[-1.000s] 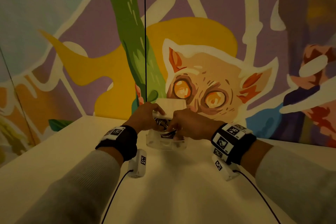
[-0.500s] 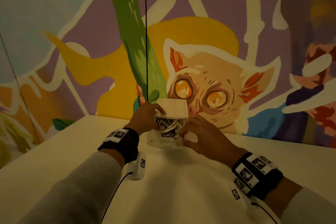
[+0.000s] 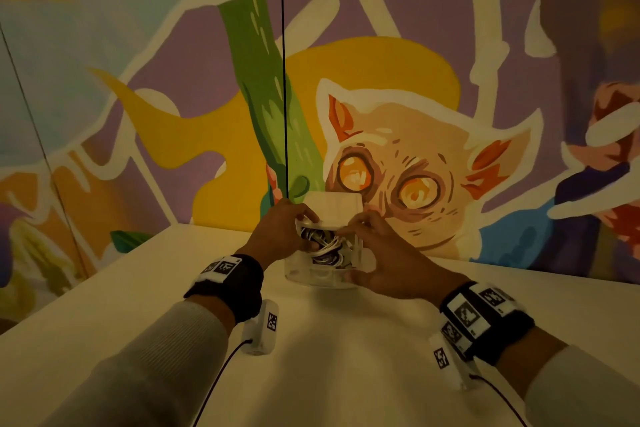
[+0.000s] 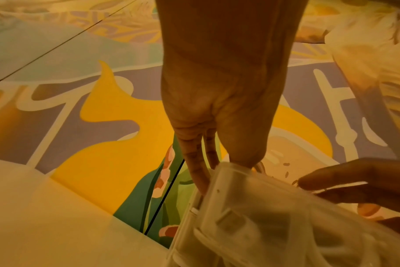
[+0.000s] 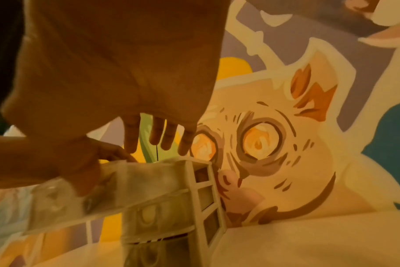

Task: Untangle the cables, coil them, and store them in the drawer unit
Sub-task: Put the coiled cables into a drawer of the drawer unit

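Note:
A small clear plastic drawer unit [image 3: 333,206] stands at the back of the white table, against the painted wall. Its top drawer [image 3: 311,277] is pulled out toward me and holds a bundle of black and white cables [image 3: 325,247]. My left hand [image 3: 304,230] holds the drawer's left wall, fingers [image 4: 198,173] down the outside and thumb over the rim onto the cables. My right hand [image 3: 370,239] is at the drawer's right side. In the right wrist view its fingers [image 5: 162,142] hang straight above the unit [image 5: 203,198], and its thumb lies along the drawer front [image 5: 137,180].
The white table [image 3: 346,385] stretches from the unit toward me, with its left edge [image 3: 86,288] running diagonally. A colourful mural wall [image 3: 433,97] rises right behind the unit. Thin black cords trail from the wrist cameras [image 3: 263,326] across the table.
My right hand drew back to the drawer's front right corner, then moved up again to its right side. The left hand stayed on the drawer's left wall, and the cables stayed inside.

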Available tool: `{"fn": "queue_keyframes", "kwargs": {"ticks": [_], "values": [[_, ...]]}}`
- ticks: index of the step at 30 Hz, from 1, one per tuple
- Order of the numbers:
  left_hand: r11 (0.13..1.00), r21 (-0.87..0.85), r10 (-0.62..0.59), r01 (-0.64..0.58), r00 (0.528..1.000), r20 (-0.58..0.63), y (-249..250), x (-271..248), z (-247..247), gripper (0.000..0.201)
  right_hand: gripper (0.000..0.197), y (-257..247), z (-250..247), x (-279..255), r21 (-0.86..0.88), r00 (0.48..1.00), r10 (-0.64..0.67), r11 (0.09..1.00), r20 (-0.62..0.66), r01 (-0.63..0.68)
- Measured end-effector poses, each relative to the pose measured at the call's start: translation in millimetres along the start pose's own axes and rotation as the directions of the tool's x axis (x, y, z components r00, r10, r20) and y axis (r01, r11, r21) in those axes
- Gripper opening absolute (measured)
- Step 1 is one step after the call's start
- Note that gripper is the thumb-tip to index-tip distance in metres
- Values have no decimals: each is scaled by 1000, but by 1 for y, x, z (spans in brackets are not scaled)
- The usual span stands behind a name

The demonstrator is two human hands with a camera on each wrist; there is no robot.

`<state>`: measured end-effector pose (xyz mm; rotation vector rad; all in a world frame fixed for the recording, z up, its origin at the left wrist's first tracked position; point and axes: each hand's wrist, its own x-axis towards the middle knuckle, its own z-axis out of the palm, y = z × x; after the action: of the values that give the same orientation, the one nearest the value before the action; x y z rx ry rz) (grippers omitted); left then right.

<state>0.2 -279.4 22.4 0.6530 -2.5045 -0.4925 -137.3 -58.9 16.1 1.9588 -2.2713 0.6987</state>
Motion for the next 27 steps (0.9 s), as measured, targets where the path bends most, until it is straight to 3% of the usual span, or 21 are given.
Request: {"fn": "queue_keyframes", "kwargs": {"ticks": [4,10,14,18,21,24,27], "values": [[1000,-5,-16,16,1000,-14,0,-1,-1,53,78,16,-2,14,-147,990,34,989,137,-14],[996,-73,-56,54,998,-16,-4,-16,-15,32,75,18,-5,18,-188,981,38,982,188,-2],[996,29,80,-84,991,109,-14,-33,-33,88,78,18,-3,18,-175,976,65,984,206,-29],[970,213,32,-114,934,356,-8,-44,-54,103,81,22,-1,20,-159,981,63,987,184,-33],[943,257,103,-210,922,374,-6,-38,-61,86,80,22,-1,21,-138,983,45,990,176,-20],[953,239,80,-185,918,389,-13,-27,-58,79,77,25,-2,22,-124,986,35,992,164,-15],[950,234,124,-207,937,326,-26,-19,-45,73,67,32,-2,27,-95,992,3,995,124,9]]}}
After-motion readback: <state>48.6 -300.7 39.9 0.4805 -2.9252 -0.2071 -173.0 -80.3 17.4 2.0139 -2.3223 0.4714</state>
